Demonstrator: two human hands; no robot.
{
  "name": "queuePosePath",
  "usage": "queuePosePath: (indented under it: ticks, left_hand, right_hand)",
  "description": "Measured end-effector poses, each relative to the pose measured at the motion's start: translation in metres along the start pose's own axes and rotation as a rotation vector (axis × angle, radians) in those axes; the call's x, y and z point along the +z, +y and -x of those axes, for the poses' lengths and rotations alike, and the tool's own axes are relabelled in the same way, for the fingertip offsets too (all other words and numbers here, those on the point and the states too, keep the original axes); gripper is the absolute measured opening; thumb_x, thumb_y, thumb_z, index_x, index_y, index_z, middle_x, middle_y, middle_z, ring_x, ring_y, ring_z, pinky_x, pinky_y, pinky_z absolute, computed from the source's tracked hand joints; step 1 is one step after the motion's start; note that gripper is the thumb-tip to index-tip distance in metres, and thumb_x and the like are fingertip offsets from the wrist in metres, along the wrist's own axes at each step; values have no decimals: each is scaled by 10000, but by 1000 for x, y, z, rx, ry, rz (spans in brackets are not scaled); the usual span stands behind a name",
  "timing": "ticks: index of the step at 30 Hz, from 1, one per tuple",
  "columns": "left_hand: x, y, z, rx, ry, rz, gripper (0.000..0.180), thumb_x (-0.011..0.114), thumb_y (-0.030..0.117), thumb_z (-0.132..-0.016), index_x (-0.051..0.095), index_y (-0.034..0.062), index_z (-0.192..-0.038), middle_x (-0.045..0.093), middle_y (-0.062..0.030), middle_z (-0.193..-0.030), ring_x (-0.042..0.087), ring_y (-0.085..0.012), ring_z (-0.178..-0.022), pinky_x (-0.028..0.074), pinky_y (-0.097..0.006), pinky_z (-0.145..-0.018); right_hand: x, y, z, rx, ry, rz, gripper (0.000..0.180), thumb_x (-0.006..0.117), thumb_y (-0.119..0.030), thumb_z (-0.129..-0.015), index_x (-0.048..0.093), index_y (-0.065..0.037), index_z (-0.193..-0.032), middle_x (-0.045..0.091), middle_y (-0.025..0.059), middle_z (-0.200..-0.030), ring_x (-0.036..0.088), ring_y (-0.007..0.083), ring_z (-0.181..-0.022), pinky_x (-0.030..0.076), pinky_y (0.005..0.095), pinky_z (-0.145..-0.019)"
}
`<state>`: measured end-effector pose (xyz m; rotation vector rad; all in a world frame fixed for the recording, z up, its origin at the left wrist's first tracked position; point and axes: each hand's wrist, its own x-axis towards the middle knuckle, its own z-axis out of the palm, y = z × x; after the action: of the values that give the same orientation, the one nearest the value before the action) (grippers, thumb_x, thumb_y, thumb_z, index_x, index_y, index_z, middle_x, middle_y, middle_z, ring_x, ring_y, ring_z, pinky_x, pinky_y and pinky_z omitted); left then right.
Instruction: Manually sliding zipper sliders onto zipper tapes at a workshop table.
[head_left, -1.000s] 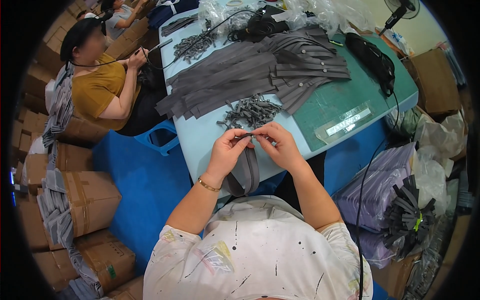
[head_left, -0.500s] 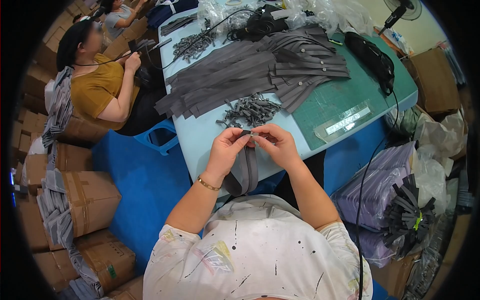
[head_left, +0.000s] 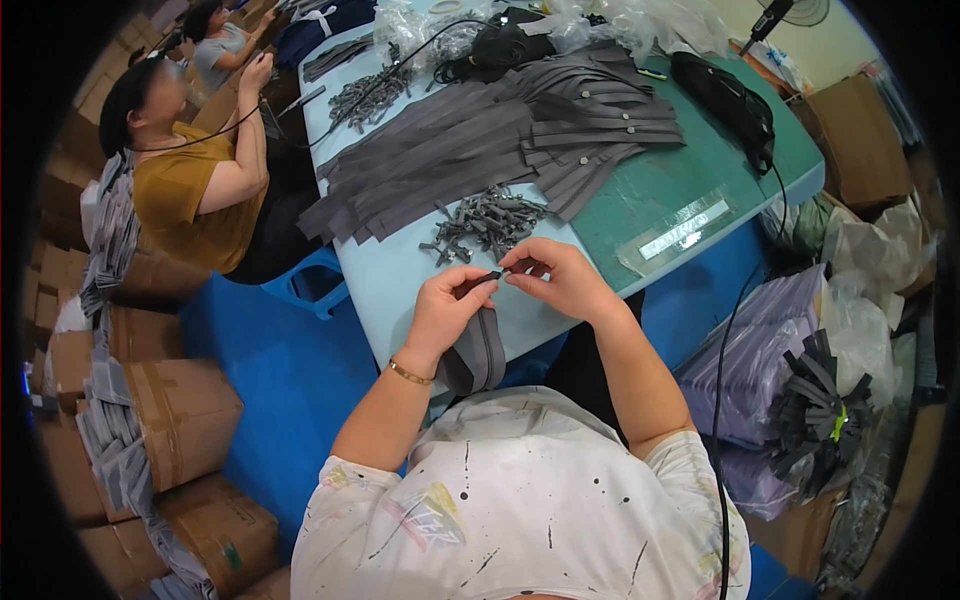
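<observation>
Over the table's near edge, my left hand [head_left: 445,310] pinches one end of a grey zipper [head_left: 488,350], whose strip loops down toward my lap. Thumb and forefinger of my right hand [head_left: 562,282] close on a small dark zipper slider [head_left: 501,271] at that same end. The fingertips of both hands nearly meet, so the slider's detail is partly hidden. Just beyond them lies a pile of grey zipper sliders [head_left: 487,222] with pulls. Long grey zippers [head_left: 430,150] are spread in overlapping layers farther back.
A green cutting mat [head_left: 640,215] covers the table's right part, with a black pouch [head_left: 725,105] on it. A second slider heap [head_left: 370,98] sits far left. A co-worker [head_left: 205,180] sits at left. Cardboard boxes [head_left: 185,410] stack left; purple wrapped bundles [head_left: 745,350] stand right.
My right hand has shifted slightly away from my left, widening the gap between the fingers. The view has moved a little. The co-worker's hand has risen.
</observation>
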<state>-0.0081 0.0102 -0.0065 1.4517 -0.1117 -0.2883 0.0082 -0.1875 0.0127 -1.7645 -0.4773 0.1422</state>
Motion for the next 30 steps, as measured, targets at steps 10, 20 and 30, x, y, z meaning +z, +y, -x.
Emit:
queuePosePath:
  ticks: [10, 20, 30]
  left_hand:
    - [1, 0, 1, 5, -9, -14, 153, 620, 42, -826, 622, -25, -964, 635, -56, -825, 597, -111, -703, 484, -222, -652]
    - [1, -1, 2, -19, -24, -41, 161, 644, 57, -814, 621, -22, -953, 625, -43, -821, 609, -112, -688, 486, -216, -626]
    - [-2, 7, -1, 194, 51, -180, 152, 630, -9, -807, 603, 1, -957, 547, -24, -935, 523, -72, -811, 449, -192, -719]
  right_hand:
    - [-11, 0, -5, -143, -98, 120, 181, 627, -10, -801, 648, -51, -976, 609, 46, -849, 574, 161, -776, 457, 267, -662]
    - [-17, -20, -11, -32, -176, 197, 205, 640, -36, -789, 594, -32, -989, 639, 72, -838, 619, 144, -763, 483, 255, -682]
    - [-11, -33, -17, 24, -83, 151, 324, 659, -45, -781, 555, -64, -1087, 640, 53, -810, 610, 105, -732, 486, 241, -667]
